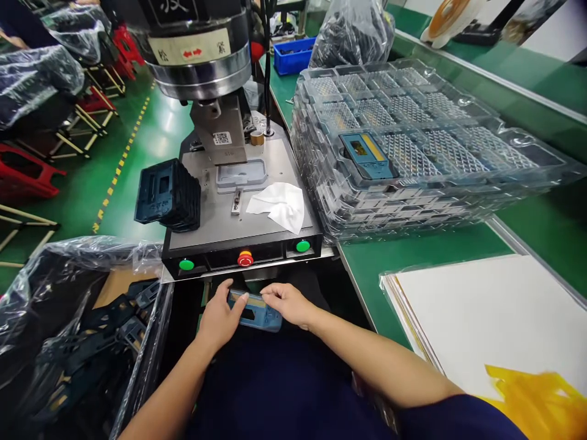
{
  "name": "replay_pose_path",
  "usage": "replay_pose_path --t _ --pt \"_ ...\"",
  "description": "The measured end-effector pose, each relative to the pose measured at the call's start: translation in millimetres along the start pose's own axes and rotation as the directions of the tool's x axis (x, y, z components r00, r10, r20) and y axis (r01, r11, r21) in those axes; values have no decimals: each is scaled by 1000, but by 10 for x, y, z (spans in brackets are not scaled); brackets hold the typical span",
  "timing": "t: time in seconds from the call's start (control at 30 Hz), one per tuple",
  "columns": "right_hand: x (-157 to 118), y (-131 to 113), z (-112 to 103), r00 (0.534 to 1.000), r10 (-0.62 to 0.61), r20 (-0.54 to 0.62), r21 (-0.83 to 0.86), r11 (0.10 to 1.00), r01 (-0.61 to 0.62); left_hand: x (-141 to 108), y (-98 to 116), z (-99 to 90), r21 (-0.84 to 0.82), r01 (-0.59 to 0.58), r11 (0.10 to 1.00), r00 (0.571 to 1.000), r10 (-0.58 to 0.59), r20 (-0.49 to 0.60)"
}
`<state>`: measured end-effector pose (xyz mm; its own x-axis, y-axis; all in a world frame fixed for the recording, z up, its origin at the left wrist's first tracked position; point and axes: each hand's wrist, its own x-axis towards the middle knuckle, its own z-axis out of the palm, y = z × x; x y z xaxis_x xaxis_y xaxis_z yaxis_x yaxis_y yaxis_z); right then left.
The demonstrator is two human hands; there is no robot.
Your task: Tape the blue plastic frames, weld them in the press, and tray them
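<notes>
Risks, left to right: stack of dark frames stands at the left edge of the press bed, leaning a bit; a knock from the left arm could tip it toward the plastic-lined bin. Left hand clasps the left end of the blue panel, thumb on top; panel is near centre, over the lap, in front of the press. Loose grip could drop it. Right hand has thumb and finger together at the panel's far right edge; too hard a pick there could scratch or lift the tan strip. Loose panel on the tray stack, near left corner, could slide off if bumped.

Hidden: bin parts overlap, bin cut off; left fingers partly under panel; press top cut off; can't tell if right fingertips pinch anything; yellow film cut off, near right.
</notes>
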<state>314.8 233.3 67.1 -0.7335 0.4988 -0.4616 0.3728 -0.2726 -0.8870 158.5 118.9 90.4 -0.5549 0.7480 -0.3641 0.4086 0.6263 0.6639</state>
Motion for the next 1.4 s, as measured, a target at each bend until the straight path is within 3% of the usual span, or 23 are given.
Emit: replay_pose_path --t 0.07,0.17,0.43,0.63,0.8,1.03,1.13,1.23,1.33,1.4 --pt "-8 40 73 999 2 35 237 971 -11 -42 45 36 133 -65 989 991 80 -106" --pt "-33 78 142 996 19 93 420 906 -56 -90 102 76 219 -121 968 977 155 -147" --pt "-30 59 119 993 76 86 461 881 -107 -30 59 -75 171 -68 983 992 84 -90" --pt "-21 46 106 990 106 98 464 875 -139 3 -18 -167 -172 47 984 999 -51 -17" --pt "-21 30 94 989 93 115 468 873 -137 -18 2 -192 -536 171 827 985 -148 86" --pt "-11 60 99 988 72 138 441 889 -126 -43 34 -264 -679 280 678 960 -217 179" --pt "-17 47 77 991 33 129 346 935 -76 -35 9 -265 -709 287 644 958 -215 192" --pt "-78 -47 -3 977 -203 70 5 979 203 -32 -42 -271 -738 267 620 961 -226 158" --pt "-191 -180 -89 853 -487 186 -364 772 521 -28 -124 -290 -782 255 568 954 -280 108" --pt "-255 -246 -117 781 -558 281 -509 603 614 -11 -179 -298 -808 281 517 938 -325 118"
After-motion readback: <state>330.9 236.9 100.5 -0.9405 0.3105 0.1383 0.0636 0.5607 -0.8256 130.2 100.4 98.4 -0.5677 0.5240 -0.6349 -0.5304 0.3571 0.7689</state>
